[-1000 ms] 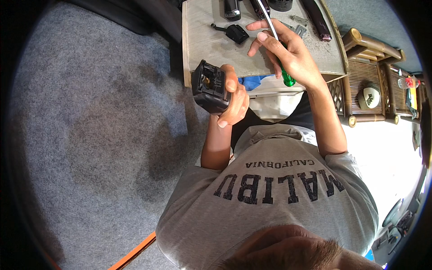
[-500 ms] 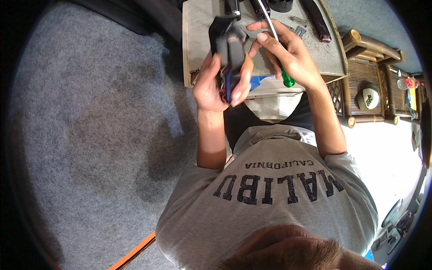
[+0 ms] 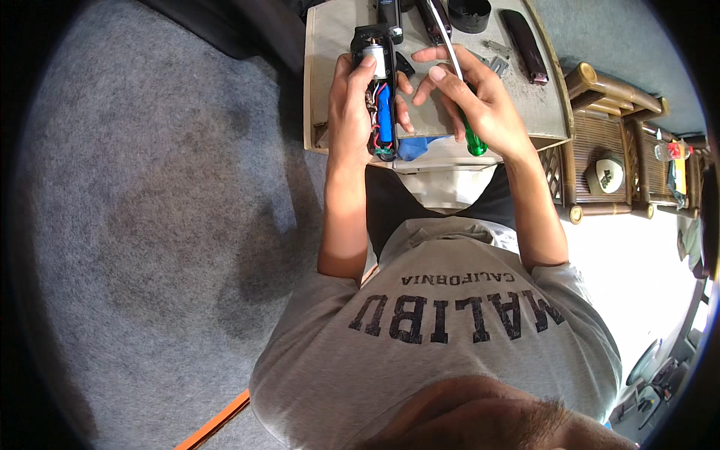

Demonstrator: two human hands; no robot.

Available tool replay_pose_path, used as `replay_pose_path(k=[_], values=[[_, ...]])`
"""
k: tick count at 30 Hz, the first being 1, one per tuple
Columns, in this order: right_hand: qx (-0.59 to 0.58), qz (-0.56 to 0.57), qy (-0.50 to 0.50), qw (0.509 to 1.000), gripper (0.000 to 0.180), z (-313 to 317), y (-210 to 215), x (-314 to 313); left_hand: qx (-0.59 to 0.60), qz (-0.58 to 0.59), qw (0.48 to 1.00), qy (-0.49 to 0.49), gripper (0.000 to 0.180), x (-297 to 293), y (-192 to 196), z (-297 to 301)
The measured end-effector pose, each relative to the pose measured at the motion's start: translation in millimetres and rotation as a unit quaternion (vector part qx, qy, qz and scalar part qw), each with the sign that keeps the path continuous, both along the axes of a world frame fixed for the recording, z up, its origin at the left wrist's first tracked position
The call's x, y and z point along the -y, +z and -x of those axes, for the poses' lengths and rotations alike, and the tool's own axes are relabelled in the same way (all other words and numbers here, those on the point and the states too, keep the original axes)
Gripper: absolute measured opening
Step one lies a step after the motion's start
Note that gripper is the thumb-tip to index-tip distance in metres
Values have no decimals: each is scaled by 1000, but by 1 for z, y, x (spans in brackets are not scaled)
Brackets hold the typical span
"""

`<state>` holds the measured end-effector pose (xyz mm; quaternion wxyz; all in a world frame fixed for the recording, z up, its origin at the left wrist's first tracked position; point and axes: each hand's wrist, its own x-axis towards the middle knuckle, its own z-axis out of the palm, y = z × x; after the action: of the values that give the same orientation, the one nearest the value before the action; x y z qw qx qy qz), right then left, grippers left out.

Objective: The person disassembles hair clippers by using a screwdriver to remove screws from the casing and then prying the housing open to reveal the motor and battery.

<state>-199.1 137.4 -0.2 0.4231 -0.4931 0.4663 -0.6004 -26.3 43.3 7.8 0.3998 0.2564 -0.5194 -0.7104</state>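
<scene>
My left hand (image 3: 346, 109) is closed round an opened black hair clipper (image 3: 367, 35), held upright with its inside facing up. A silvery motor (image 3: 373, 61), a blue battery (image 3: 385, 112), thin wires and a small green circuit board (image 3: 383, 151) show in the housing. The left thumb rests on the motor. My right hand (image 3: 489, 106) grips a screwdriver by its green handle (image 3: 475, 142), its long shaft pointing away from me past the index finger. The right fingertips are apart from the clipper. Just right of the clipper is a small black piece (image 3: 405, 64).
On the small table (image 3: 321, 52) lie a dark clipper (image 3: 523, 45), another black clipper (image 3: 389, 16), a round black container (image 3: 469, 15) and metal blade parts (image 3: 496, 64). Blue cloth (image 3: 412, 148) hangs at the near edge. A bamboo seat (image 3: 596, 142) with a cap (image 3: 609, 175) stands right.
The left hand has turned and steadied the clipper, moving it slightly left, so its motor and battery now show clearly. The right hand keeps the screwdriver, almost unmoved.
</scene>
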Motion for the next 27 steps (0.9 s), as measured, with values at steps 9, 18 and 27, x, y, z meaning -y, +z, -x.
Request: replay_pose_path(k=[9, 18, 27], values=[[0, -4, -7, 1000, 37, -2, -3, 1, -14, -8, 1000, -3, 31, 6, -8, 0], [-11, -15, -10, 1000, 38, -4, 1, 0, -21, -36, 999, -6, 31, 5, -7, 0], [-2, -22, -5, 1000, 37, -4, 0, 2, -9, -60, 998, -32, 32, 12, -8, -6]])
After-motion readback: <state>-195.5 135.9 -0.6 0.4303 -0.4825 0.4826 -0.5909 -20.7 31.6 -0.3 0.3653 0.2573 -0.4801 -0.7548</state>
